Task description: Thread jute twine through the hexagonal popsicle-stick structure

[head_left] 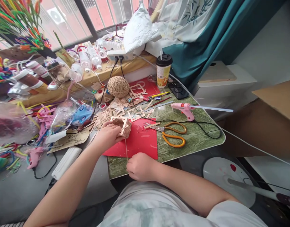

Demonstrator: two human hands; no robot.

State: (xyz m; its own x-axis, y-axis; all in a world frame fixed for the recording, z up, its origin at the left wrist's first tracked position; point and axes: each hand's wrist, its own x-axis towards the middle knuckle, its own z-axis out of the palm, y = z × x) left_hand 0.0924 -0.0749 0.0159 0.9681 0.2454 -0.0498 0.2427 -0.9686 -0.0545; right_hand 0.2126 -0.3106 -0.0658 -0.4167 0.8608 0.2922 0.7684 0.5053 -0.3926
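Note:
My left hand (108, 135) is closed around a small box of stacked wooden craft sticks (126, 129), its fingers over the near-left side. A thin light string (126, 148) runs down from the box to my right hand (142, 167), which pinches it near the table's front edge. Below the box lies a sheet of red paper (145, 146) with small scraps on it. Orange-handled scissors (174, 134) rest to the right, their blades beside a loose craft stick (152, 125).
A pink glue gun (184, 109) with a long glue stick lies at the right. Behind are a twine ball (118, 86), a lidded cup (163, 71) and a phone (178, 90). Loose sticks (101, 118) and a blue packet (81, 115) crowd the left.

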